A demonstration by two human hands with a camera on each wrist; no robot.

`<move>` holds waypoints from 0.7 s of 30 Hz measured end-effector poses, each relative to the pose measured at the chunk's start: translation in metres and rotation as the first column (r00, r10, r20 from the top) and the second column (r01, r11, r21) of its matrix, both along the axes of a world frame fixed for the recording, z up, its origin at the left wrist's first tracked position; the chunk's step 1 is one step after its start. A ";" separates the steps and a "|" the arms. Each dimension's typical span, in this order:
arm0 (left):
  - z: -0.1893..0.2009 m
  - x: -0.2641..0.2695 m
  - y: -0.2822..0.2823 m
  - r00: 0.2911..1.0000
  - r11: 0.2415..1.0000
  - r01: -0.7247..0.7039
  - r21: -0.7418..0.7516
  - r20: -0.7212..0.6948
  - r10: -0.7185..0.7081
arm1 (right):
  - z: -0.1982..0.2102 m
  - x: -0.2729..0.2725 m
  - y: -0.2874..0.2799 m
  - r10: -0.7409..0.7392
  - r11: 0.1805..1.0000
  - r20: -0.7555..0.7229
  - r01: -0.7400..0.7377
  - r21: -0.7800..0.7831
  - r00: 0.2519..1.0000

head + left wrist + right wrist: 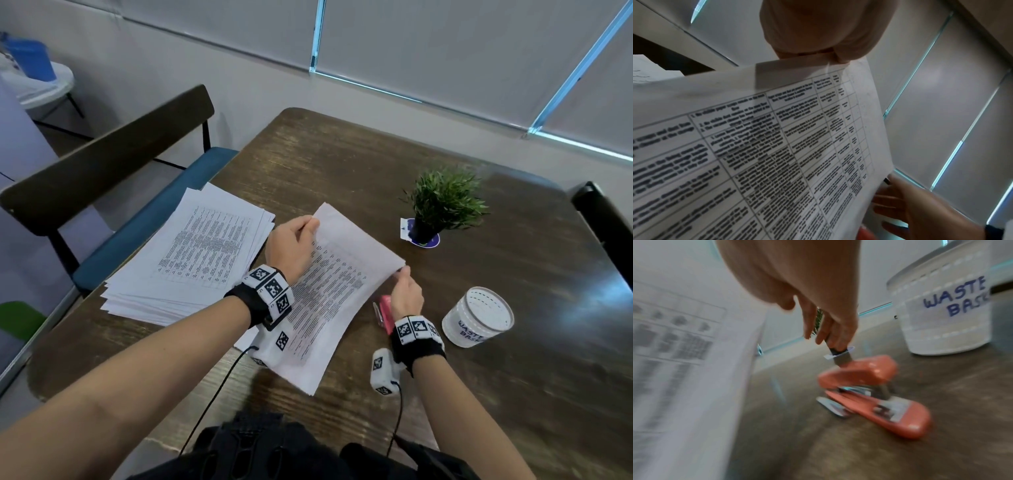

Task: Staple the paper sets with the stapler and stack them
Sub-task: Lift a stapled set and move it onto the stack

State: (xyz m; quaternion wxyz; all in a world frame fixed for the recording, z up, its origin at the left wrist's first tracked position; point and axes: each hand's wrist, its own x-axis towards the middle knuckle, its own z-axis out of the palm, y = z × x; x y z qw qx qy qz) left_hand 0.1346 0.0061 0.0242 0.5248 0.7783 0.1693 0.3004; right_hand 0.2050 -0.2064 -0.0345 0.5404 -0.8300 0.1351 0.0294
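A printed paper set [337, 274], pages covered in a text table, is lifted at its far edge by the left hand [294, 244]. A pink stapler [875, 395] lies beneath the right hand [406, 296]; a loose paper stack [191, 260] sits left of the left hand.

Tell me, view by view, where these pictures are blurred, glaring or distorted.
Head view: mostly sharp; wide-angle bends the window frames, and window light glares on the table at right. Left wrist view: print on the paper set softens toward the lower left; the left hand is dim against pale blinds. Right wrist view: heavy motion blur smears the paper, the stapler and the right hand.
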 end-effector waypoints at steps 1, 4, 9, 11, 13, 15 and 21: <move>0.006 0.002 0.000 0.999 0.999 0.010 -0.033 0.041 -0.008 | 0.009 -0.001 0.007 0.020 0.969 -0.029 -0.013 0.245 0.999; 0.020 0.008 0.003 0.991 0.990 0.006 -0.144 0.132 0.014 | 0.030 -0.006 0.022 0.193 0.822 0.005 -0.164 0.545 0.981; 0.039 0.010 0.011 0.957 0.956 -0.001 -0.294 0.276 0.086 | 0.057 -0.011 0.024 0.270 0.703 0.214 -0.344 0.623 0.939; 0.046 0.005 0.008 0.950 0.952 0.035 -0.304 0.306 0.062 | 0.069 -0.011 0.026 0.280 0.684 0.264 -0.385 0.619 0.923; 0.051 -0.001 0.007 0.951 0.928 0.123 -0.351 0.308 -0.010 | 0.078 -0.010 0.027 0.262 0.701 0.327 -0.412 0.582 0.908; 0.052 -0.005 0.011 0.958 0.902 0.204 -0.381 0.267 -0.104 | 0.085 -0.010 0.029 0.232 0.734 0.342 -0.395 0.553 0.911; 0.046 -0.004 0.018 0.959 0.871 0.285 -0.400 0.112 -0.262 | 0.085 -0.017 0.032 0.265 0.803 0.317 -0.390 0.450 0.911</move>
